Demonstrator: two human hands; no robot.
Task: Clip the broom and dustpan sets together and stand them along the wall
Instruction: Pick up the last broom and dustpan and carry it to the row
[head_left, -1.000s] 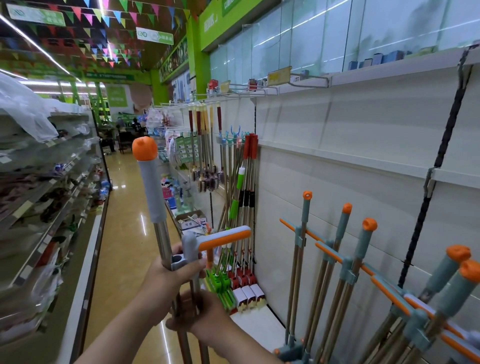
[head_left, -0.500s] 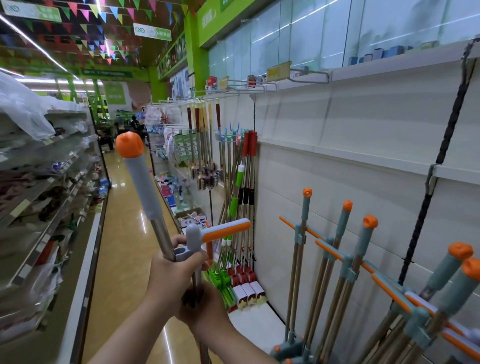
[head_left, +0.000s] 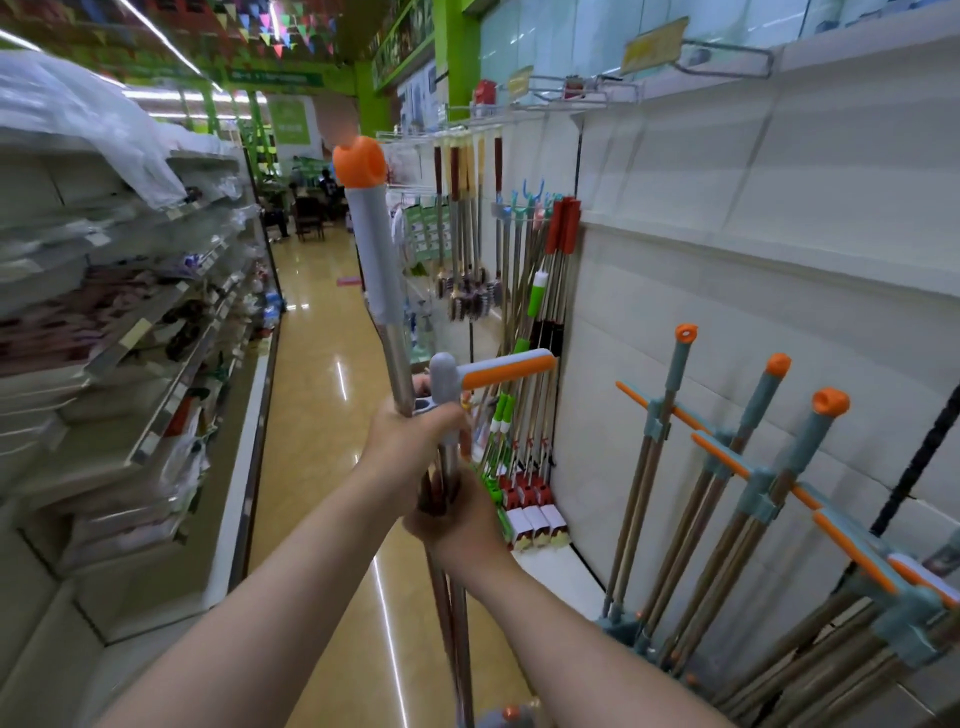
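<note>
I hold a broom and dustpan set upright in the aisle. The broom handle (head_left: 373, 260) is steel with a grey grip and an orange cap. The dustpan handle (head_left: 501, 368) ends in a grey and orange crossbar beside it. My left hand (head_left: 402, 449) grips both poles just under the grey clip. Lower down, my right hand (head_left: 452, 525) wraps around the same poles. The heads of the set are out of view below. Several matching clipped sets (head_left: 727, 467) lean against the white wall panel (head_left: 727, 291) at the right.
Mops and brushes (head_left: 540, 312) hang and stand along the wall further down. Stocked shelves (head_left: 114, 332) line the left side. The glossy aisle floor (head_left: 311, 415) runs ahead. A black cord (head_left: 914, 467) hangs at the far right.
The broom handle has swung from leaning left to more upright, and the set has moved right, closer to the wall. Both hands keep their grip.
</note>
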